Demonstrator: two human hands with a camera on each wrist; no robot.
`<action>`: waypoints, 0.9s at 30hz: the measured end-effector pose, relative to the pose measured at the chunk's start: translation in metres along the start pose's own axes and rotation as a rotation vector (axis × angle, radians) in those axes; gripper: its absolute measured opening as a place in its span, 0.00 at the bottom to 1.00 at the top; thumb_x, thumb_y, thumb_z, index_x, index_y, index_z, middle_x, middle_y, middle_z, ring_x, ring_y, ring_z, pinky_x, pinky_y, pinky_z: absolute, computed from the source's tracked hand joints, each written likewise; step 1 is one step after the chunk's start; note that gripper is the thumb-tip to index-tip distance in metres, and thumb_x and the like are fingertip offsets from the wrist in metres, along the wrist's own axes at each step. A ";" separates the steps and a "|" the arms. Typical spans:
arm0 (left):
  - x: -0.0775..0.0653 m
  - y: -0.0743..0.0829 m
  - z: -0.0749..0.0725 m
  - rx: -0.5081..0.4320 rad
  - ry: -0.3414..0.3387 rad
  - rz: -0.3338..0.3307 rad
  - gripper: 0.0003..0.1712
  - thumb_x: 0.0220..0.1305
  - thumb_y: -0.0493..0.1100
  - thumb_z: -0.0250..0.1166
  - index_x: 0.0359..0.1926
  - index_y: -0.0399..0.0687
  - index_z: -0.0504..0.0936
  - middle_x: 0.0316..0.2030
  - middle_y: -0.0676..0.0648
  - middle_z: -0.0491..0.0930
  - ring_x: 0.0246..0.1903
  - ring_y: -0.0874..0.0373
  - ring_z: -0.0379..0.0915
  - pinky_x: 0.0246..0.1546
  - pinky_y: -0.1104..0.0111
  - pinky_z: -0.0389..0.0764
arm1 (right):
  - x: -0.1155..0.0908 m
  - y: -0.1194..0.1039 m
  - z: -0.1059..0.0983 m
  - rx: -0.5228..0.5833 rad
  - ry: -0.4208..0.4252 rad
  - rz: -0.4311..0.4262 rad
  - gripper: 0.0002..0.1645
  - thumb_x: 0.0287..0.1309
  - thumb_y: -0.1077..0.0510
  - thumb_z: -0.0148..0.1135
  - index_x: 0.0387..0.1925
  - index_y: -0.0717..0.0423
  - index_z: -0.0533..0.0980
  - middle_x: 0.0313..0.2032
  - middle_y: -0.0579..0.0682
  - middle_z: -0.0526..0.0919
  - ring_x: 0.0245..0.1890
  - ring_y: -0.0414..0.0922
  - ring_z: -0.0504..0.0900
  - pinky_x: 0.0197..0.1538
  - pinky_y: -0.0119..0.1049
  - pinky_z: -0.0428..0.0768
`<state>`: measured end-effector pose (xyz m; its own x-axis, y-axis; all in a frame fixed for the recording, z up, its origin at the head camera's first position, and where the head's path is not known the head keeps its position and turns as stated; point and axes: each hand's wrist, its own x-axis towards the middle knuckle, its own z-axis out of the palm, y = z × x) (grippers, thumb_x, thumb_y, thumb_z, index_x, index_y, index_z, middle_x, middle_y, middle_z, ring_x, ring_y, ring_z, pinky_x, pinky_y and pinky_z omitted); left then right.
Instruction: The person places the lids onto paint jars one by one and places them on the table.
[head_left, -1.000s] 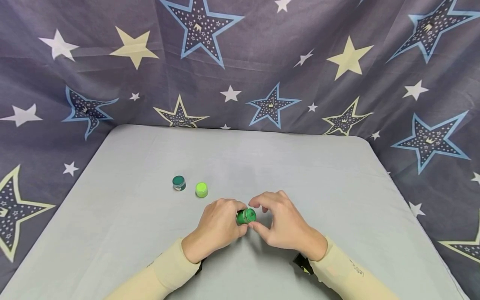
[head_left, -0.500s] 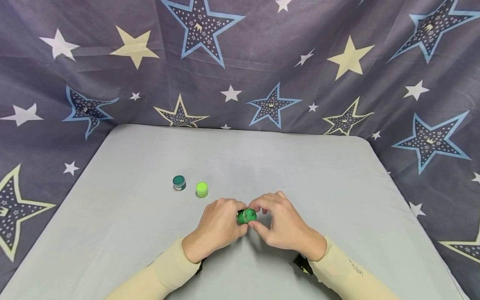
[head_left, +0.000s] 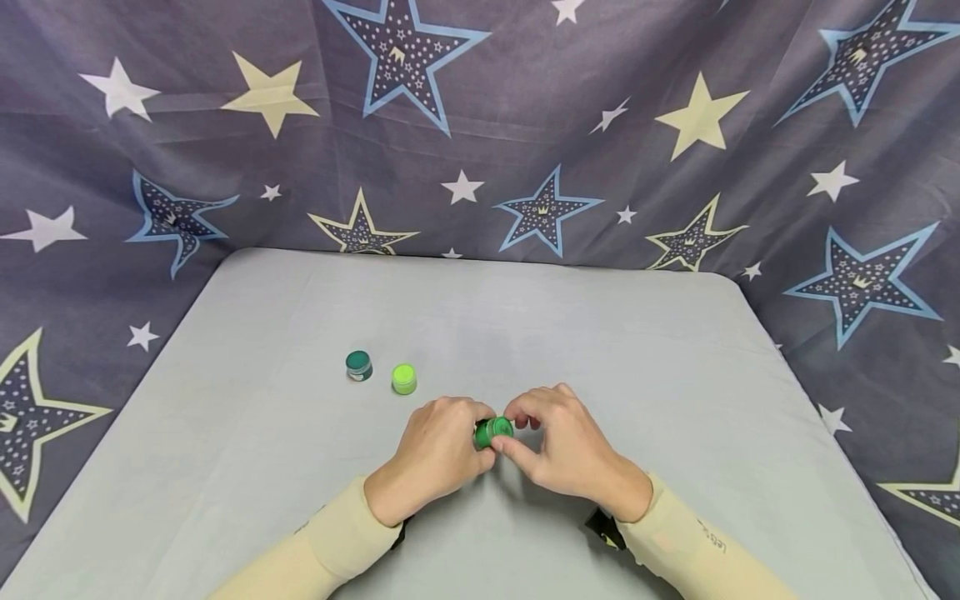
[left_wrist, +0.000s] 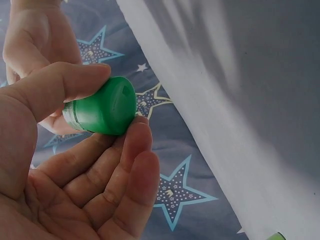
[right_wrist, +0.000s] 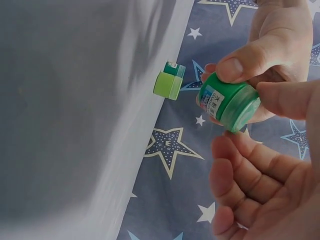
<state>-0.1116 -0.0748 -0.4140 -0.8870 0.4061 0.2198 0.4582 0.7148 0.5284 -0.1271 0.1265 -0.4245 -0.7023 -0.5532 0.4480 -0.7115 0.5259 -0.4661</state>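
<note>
A small green paint jar (head_left: 492,432) with a printed label is tilted between both hands, its clear-rimmed lid (right_wrist: 242,110) facing right. My left hand (head_left: 438,446) grips the jar's body between thumb and fingers. In the left wrist view the green base (left_wrist: 112,107) shows between that thumb and the fingertips. My right hand (head_left: 566,446) pinches the lid, thumb on one side and index fingertip at the opposite edge. Its other fingers are loosely curled below, as the right wrist view shows.
Beyond the left hand, a dark green jar (head_left: 358,367) and a lime green jar (head_left: 403,379) stand upright on the grey-covered table (head_left: 600,333). A star-patterned cloth (head_left: 480,125) hangs around the table's back and sides.
The right thumb and fingertips have shifted slightly around the lid. My left hand keeps its hold on the jar, and the two standing jars have stayed put.
</note>
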 end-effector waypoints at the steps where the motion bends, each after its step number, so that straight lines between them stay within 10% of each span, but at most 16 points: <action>1: 0.000 0.000 0.000 0.000 -0.001 -0.001 0.11 0.48 0.37 0.79 0.28 0.54 0.85 0.19 0.58 0.74 0.19 0.66 0.63 0.17 0.72 0.66 | 0.000 0.000 0.000 -0.001 0.001 0.005 0.11 0.56 0.49 0.77 0.32 0.48 0.82 0.27 0.44 0.82 0.28 0.42 0.78 0.38 0.35 0.69; 27: -0.001 0.000 -0.002 0.023 0.005 -0.003 0.12 0.47 0.40 0.82 0.29 0.55 0.85 0.20 0.60 0.73 0.20 0.65 0.64 0.20 0.71 0.68 | 0.001 0.002 -0.005 0.041 0.009 -0.107 0.20 0.48 0.56 0.80 0.45 0.49 0.83 0.41 0.39 0.86 0.34 0.35 0.77 0.43 0.36 0.69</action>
<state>-0.1104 -0.0764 -0.4129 -0.8885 0.4011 0.2227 0.4568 0.7288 0.5100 -0.1292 0.1302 -0.4217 -0.6230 -0.5984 0.5038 -0.7809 0.4375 -0.4459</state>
